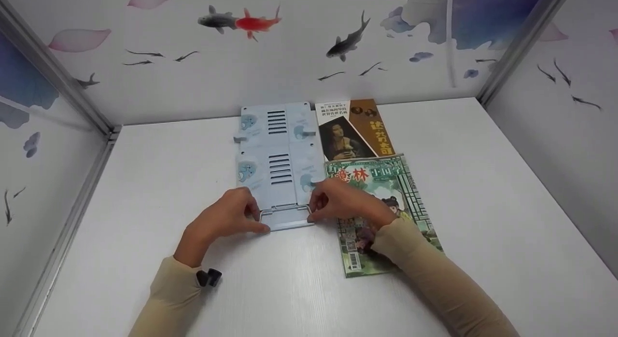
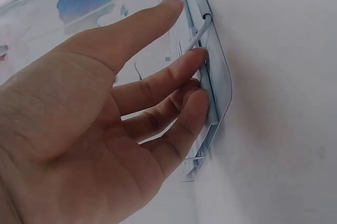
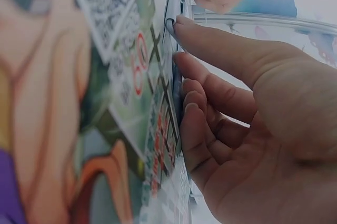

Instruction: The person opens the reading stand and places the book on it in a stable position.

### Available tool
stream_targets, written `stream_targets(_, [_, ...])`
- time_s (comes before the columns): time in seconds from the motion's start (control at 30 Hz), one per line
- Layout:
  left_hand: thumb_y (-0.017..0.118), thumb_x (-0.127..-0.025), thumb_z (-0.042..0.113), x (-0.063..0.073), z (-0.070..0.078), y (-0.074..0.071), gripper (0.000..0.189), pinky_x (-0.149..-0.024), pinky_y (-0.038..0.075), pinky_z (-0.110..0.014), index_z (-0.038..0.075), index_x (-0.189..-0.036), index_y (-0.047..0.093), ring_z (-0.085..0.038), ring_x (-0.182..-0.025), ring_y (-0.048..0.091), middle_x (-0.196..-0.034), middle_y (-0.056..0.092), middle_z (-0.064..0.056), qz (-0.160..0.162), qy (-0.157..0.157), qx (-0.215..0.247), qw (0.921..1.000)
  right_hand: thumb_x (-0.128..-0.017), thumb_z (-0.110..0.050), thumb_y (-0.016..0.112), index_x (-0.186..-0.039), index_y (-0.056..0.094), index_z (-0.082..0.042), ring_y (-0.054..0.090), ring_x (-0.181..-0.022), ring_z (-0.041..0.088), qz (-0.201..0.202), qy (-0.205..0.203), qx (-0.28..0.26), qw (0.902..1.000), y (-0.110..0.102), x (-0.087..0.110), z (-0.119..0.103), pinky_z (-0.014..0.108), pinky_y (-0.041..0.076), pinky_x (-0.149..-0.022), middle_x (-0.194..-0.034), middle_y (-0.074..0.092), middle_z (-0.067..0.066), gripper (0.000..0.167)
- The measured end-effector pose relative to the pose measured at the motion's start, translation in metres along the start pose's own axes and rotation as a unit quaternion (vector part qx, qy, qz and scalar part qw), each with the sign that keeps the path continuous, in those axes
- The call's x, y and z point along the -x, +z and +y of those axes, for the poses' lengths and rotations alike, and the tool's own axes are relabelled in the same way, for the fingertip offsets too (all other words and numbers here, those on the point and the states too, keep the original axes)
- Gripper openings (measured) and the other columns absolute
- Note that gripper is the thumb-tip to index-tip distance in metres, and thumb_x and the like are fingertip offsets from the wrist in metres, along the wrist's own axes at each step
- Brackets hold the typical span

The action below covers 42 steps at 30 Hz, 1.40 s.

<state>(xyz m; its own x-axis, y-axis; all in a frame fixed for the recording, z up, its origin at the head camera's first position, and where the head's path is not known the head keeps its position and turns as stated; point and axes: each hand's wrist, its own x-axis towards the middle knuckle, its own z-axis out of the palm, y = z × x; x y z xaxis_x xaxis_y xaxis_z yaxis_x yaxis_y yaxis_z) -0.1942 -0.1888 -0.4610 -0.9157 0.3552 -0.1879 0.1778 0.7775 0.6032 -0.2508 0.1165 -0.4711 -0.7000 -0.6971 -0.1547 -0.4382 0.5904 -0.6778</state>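
A light blue book stand (image 1: pixel 277 168) with slots and printed animals lies flat on the table, a bent wire bracket (image 1: pixel 286 207) at its near end. My left hand (image 1: pixel 227 214) holds its near left corner; the thumb lies along the front edge, the fingers at the side by the wire. At the near right corner, my right hand (image 1: pixel 340 199) pinches the wire's end between thumb and index finger. In the left wrist view, the left hand's fingertips (image 2: pixel 197 103) touch the stand's side edge. In the right wrist view, the right thumb meets a grey wire part.
A green illustrated magazine (image 1: pixel 381 182) lies right of the stand, beneath the right forearm. Beyond it is a brown and white book (image 1: pixel 357 129) with a portrait. Patterned panels (image 1: pixel 299 52) with painted fish enclose the white table (image 1: pixel 169 158).
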Motion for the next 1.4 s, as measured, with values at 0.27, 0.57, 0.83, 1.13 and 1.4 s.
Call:
stream_targets(0.27, [0.098, -0.08, 0.02, 0.0019, -0.0009, 0.0002, 0.026, -0.08, 0.048, -0.029, 0.008, -0.09, 0.078, -0.021, -0.096, 0.057, -0.104, 0.061, -0.006, -0.022, 0.011, 0.006, 0.9997, -0.085, -0.027, 0.095, -0.093, 0.082, -0.021, 0.062, -0.078, 0.012, -0.01, 0.006, -0.026, 0.9996, 0.0001, 0.0025, 0.0047, 0.029, 0.054, -0.071, -0.09, 0.072, -0.003, 0.016])
stream_targets(0.57, [0.099, -0.08, 0.02, 0.0015, -0.0061, 0.0015, 0.026, -0.082, 0.052, -0.029, 0.011, -0.088, 0.075, -0.019, -0.094, 0.059, -0.103, 0.062, -0.002, -0.017, 0.024, 0.001, 0.9996, -0.085, -0.026, 0.095, -0.096, 0.074, -0.016, 0.056, -0.083, 0.014, -0.023, -0.004, -0.024, 0.9994, 0.0041, 0.0024, 0.0027, 0.031, 0.049, -0.074, -0.092, 0.064, -0.001, 0.025])
stream_targets(0.83, [0.098, -0.08, 0.016, 0.0017, -0.0075, 0.0007, 0.027, -0.079, 0.053, -0.027, 0.013, -0.089, 0.072, -0.018, -0.09, 0.06, -0.096, 0.064, -0.001, -0.017, 0.052, 0.009, 0.9985, -0.086, -0.023, 0.094, -0.088, 0.071, -0.018, 0.056, -0.079, 0.012, -0.03, -0.052, -0.033, 0.9977, 0.0041, -0.0006, 0.0088, 0.028, 0.047, -0.07, -0.085, 0.063, -0.003, 0.024])
stream_targets(1.13, [0.093, -0.081, 0.006, 0.0022, -0.0016, 0.0005, 0.028, -0.076, 0.054, -0.027, 0.011, -0.082, 0.065, -0.016, -0.083, 0.061, -0.09, 0.066, -0.001, -0.019, 0.091, 0.014, 0.9956, -0.089, -0.012, 0.088, -0.087, 0.067, -0.011, 0.054, -0.075, 0.009, -0.04, -0.088, -0.04, 0.9945, 0.0034, 0.0031, 0.0023, 0.026, 0.045, -0.068, -0.08, 0.06, -0.007, 0.021])
stream_targets(1.4, [0.094, -0.083, 0.011, 0.0022, -0.0014, -0.0017, 0.034, -0.089, 0.062, -0.038, 0.01, -0.108, 0.072, -0.02, -0.093, 0.067, -0.103, 0.073, -0.004, -0.039, 0.08, 0.036, 0.9954, -0.09, -0.02, 0.09, -0.086, 0.07, -0.017, 0.057, -0.076, 0.01, -0.051, -0.063, -0.033, 0.9961, 0.0009, 0.0009, 0.0013, 0.028, 0.048, -0.069, -0.083, 0.065, -0.005, 0.02])
